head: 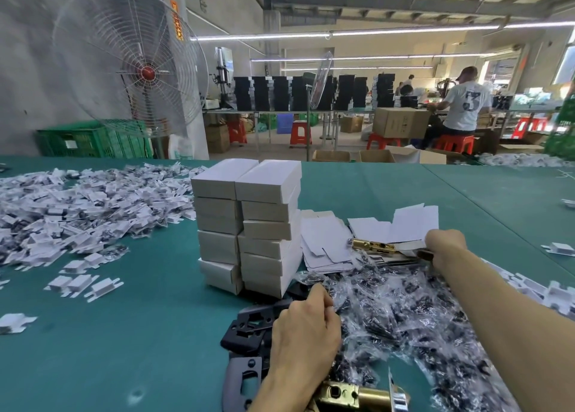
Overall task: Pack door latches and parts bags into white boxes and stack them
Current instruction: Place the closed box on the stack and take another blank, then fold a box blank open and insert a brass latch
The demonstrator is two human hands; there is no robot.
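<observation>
The right hand reaches to the right of centre, its fingers curled round the lower right corner of a flat box blank, which stands lifted off the sheaf of unfolded blanks lying on the green table. Just left of that hand, touching the blanks but outside the grip, lies a brass door latch.

The left hand sits low in the middle of the frame, knuckles up, fingers bent at the near edge of the heap of parts bags. Thumb and forefinger seem to pinch a parts bag, though the clear film is blurred there (the heap runs from the hand out to the lower right). Under that wrist and to its left lie black strike plates, and a second brass latch rests by the forearm at the bottom edge, held by neither hand.

Left of the blanks, at the centre, closed white boxes stand in two touching columns. White folded inserts are scattered across the left of the table, and a large fan fills the upper left.
</observation>
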